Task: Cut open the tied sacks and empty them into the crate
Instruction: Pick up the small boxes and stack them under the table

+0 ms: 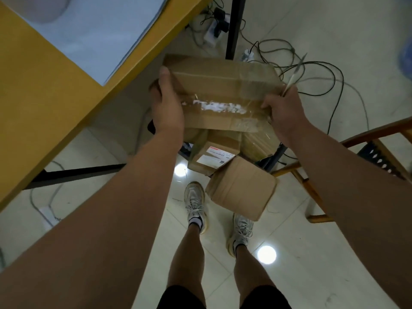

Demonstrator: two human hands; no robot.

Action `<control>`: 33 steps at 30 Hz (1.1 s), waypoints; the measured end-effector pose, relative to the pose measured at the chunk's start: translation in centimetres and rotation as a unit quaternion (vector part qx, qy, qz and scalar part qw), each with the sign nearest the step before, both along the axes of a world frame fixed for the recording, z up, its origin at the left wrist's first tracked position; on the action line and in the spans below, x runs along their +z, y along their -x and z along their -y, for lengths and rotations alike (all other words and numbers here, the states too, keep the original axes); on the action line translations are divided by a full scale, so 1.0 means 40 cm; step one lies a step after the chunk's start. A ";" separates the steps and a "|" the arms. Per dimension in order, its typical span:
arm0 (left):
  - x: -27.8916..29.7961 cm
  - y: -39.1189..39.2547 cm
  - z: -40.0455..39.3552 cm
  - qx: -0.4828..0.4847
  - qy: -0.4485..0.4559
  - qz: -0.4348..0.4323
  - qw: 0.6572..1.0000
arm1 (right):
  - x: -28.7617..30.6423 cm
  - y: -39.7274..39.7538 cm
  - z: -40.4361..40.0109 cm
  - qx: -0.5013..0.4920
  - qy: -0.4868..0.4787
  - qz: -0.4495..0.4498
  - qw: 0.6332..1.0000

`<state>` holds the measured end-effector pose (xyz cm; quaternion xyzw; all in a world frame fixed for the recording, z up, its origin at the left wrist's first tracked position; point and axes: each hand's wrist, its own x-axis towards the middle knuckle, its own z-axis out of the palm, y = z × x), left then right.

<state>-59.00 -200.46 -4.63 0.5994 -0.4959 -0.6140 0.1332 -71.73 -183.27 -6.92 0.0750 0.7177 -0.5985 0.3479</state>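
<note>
Cardboard box gripped at opposite edges, left hand, right hand also clutching scissors.

head-worn view, steeply downward, hands near

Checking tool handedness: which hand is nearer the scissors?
Right. The right hand grips the pale-handled metal scissors while holding the taped brown cardboard box's right end; the left hand holds the box's opposite end, away from them.
</note>
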 end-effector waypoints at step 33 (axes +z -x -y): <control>-0.139 0.036 0.095 -0.171 0.168 0.153 0.959 | -0.176 0.014 0.170 -0.079 -0.171 0.015 0.982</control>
